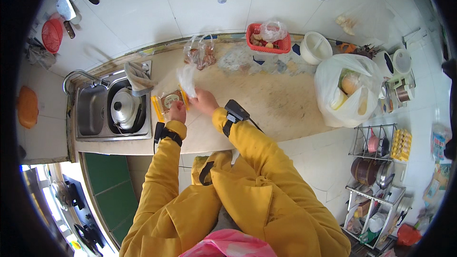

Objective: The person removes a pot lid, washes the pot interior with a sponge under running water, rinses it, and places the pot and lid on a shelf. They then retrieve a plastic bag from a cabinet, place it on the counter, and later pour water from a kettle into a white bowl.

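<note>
A clear food packet with yellow edges lies on the counter, brown food showing through and a printed label on its front. My left hand rests at the packet's near side, fingers curled on it. At its right edge is my right hand, with the fingers closed on a crumpled translucent plastic bag. That bag stands up beyond the fingertips; where it meets the packet is hidden. Just behind sits a tied clear bag of reddish-brown food.
A steel double sink on the left holds a lidded pot; a grey cloth drapes its edge. Along the back stand a red basket and a white tub. A large white plastic bag fills the counter's right end.
</note>
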The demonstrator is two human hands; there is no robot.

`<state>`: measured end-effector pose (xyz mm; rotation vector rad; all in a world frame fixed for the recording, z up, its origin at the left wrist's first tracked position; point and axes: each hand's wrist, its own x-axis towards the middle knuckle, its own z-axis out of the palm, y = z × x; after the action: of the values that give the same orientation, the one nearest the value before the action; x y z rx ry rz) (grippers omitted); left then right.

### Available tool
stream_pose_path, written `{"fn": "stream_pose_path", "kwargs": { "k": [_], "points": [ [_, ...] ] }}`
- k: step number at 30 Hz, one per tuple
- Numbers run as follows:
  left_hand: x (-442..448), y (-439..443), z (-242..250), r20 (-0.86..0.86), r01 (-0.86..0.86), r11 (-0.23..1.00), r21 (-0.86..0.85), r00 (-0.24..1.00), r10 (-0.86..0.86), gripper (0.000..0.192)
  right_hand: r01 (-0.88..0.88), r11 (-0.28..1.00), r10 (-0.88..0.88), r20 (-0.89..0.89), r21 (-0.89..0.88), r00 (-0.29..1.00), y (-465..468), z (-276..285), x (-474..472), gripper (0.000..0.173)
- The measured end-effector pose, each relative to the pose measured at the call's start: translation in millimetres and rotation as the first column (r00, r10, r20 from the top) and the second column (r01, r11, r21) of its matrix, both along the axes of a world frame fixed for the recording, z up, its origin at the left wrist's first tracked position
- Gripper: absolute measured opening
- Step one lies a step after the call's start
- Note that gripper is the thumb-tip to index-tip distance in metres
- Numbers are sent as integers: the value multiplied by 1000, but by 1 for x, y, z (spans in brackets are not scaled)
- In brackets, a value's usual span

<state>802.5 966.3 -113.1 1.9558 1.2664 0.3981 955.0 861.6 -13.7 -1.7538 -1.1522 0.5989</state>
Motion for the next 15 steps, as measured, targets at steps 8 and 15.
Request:
{"fn": "stream_pose_path", "kwargs": {
  "k": [8,15],
  "points": [
    [52,-65,26,478,165,983,76,859,-181,72,-133,990,134,18,-51,991,-28,28,20,21],
    [96,-79,18,673,273,952,-140,731,-111,28,-89,995,95,133,-55,987,-69,46,61,24]
  ]
}}
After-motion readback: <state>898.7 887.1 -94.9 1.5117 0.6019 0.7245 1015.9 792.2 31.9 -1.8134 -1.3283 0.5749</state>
